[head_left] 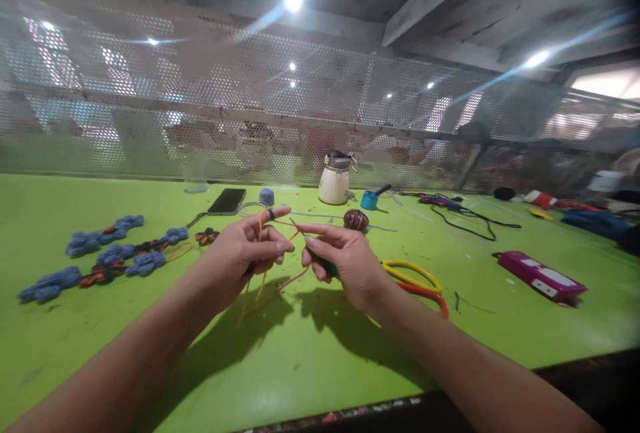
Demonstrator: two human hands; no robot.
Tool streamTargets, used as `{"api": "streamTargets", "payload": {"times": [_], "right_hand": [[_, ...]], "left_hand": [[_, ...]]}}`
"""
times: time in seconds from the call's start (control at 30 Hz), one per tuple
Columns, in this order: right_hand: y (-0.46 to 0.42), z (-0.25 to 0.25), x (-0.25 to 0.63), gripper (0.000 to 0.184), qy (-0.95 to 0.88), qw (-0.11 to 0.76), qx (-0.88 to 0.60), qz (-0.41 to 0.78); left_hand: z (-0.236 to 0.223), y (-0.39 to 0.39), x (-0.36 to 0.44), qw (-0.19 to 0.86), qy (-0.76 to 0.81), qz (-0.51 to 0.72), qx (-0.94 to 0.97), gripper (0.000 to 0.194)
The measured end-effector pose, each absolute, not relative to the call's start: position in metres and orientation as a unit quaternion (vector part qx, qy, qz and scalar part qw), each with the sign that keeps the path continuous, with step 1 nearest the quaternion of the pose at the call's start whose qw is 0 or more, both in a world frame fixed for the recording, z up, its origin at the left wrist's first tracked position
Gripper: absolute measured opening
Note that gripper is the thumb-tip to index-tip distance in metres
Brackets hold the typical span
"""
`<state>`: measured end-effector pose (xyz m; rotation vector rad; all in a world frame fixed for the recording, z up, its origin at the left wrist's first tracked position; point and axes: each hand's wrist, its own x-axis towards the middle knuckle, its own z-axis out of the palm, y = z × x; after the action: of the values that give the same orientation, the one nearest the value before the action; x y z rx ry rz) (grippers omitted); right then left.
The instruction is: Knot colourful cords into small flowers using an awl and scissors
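My left hand [245, 246] is closed on orange yarn [261, 225], with the index finger stretched out and the strand looped over it. A dark ring or band sits on that finger. Loose ends of the yarn hang below the palm. Close beside it, my right hand [347, 256] grips a crochet hook [329, 266] by its green handle. The hook's thin tip points up and left, touching or very near the yarn between both hands. Just behind the right hand rests a multicoloured yarn ball [355, 220].
Blue crocheted flowers [145, 263] lie at left, near a phone [227, 201] and a blue yarn ball [267, 197]. Behind stand a white jug [335, 183] and a blue pot [369, 200]. Scissors with yellow and orange handles [413, 273], a glue gun [440, 202] and a purple box [540, 276] lie right.
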<state>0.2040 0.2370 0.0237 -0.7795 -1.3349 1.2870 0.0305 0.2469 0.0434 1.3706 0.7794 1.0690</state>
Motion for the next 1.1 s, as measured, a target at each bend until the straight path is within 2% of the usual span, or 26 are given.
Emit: {"api": "streamTargets", "payload": {"times": [0.17, 0.67, 0.83, 1.1], "right_hand": [[0.240, 0.027, 0.210, 0.031, -0.614, 0.501, -0.348, 0.502], [0.243, 0.044, 0.228, 0.031, -0.712, 0.370, -0.359, 0.477], [0.242, 0.046, 0.230, 0.031, -0.726, 0.351, -0.359, 0.470], [0.242, 0.045, 0.230, 0.030, -0.730, 0.344, -0.361, 0.467]], "left_hand": [[0.051, 0.246, 0.025, 0.628, 0.337, 0.430, 0.554, 0.066], [0.055, 0.249, 0.015, 0.592, 0.343, 0.368, 0.629, 0.059], [0.056, 0.249, 0.013, 0.580, 0.352, 0.349, 0.646, 0.065], [0.058, 0.249, 0.013, 0.557, 0.369, 0.337, 0.663, 0.063]]}}
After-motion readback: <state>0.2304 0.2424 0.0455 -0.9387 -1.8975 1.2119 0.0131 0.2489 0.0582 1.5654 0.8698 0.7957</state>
